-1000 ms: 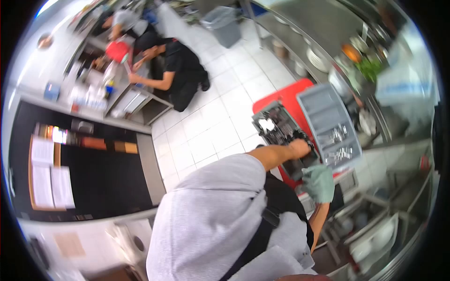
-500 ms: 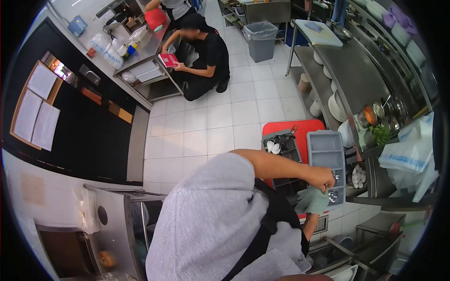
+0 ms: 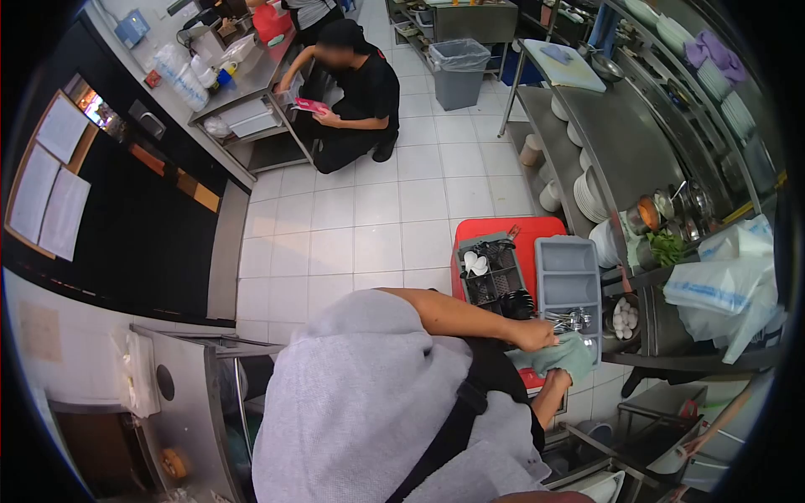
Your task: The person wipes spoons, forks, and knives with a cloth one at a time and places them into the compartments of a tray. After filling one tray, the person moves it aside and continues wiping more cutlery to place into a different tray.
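Observation:
My left hand point(image 3: 534, 334) is closed in a fist at the edge of a pale green cloth point(image 3: 568, 356); what its fingers grip is hidden. The cloth drapes over my right hand point(image 3: 555, 381), which holds it from below, fingers mostly covered. Right beside my left hand, metal cutlery point(image 3: 570, 319) lies in a grey compartment tray point(image 3: 568, 243). A dark grey cutlery basket point(image 3: 495, 267) stands left of the tray, with white spoons point(image 3: 475, 264) and black utensils point(image 3: 516, 303) in it. Under both is a red surface point(image 3: 474, 226).
A crouching person in black point(image 3: 360, 92) holds a pink-red packet point(image 3: 312, 106) by a steel counter. A grey bin point(image 3: 459, 75) stands at the back. Steel shelving point(image 3: 625, 134) with stacked plates point(image 3: 589, 197) lines the right. A bowl of eggs point(image 3: 622, 318) sits beside the tray.
My left hand has drawn back leftward from over the tray, the cloth staying against it. More cutlery shows in the tray. The view has shifted slightly, and the crouching person's packet has tilted flatter.

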The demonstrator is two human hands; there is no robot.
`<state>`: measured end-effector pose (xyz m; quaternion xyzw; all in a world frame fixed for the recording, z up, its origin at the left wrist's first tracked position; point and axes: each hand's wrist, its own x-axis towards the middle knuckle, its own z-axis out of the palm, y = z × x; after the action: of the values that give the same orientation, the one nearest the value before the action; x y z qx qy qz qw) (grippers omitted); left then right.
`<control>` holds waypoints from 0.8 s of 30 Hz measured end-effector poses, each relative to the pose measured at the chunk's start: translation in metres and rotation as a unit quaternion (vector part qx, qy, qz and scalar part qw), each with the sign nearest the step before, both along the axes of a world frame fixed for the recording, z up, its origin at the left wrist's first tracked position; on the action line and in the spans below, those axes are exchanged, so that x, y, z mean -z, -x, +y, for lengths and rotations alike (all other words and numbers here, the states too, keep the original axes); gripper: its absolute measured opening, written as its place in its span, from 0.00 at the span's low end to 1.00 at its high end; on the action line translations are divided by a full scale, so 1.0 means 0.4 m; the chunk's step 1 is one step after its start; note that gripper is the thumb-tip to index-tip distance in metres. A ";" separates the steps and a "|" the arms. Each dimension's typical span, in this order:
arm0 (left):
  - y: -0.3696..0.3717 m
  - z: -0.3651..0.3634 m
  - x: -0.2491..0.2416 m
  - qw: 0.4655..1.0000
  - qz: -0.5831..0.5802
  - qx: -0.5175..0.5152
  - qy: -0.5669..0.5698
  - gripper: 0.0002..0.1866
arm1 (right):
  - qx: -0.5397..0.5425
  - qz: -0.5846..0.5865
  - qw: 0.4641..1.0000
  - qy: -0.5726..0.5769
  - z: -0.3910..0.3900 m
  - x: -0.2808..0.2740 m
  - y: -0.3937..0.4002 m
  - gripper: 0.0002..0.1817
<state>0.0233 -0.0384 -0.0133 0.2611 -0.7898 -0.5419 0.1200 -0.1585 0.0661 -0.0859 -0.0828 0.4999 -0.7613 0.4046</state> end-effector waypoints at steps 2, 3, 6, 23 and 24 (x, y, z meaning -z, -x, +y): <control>0.013 0.008 0.014 0.998 -0.002 0.011 0.058 0.25 | 0.046 0.046 0.998 -0.009 -0.011 -0.028 -0.007 0.23; 0.001 0.002 0.000 0.999 -0.005 0.020 0.048 0.24 | 0.029 0.067 0.997 -0.004 -0.007 -0.029 -0.003 0.23; -0.041 -0.018 -0.108 0.995 0.000 -0.022 -0.096 0.20 | -0.022 0.120 0.993 0.004 0.013 -0.080 -0.043 0.21; -0.017 0.049 -0.150 0.967 0.148 0.010 -0.208 0.13 | 0.113 0.098 0.988 0.047 -0.018 -0.271 -0.095 0.17; -0.020 0.054 -0.155 0.973 0.132 0.009 -0.190 0.14 | 0.131 0.061 0.988 0.055 -0.021 -0.269 -0.082 0.17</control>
<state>0.0314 -0.0169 0.0487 0.1978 -0.6520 -0.7127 0.1666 -0.1259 0.0575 0.0218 -0.0856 0.4875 -0.8275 0.2651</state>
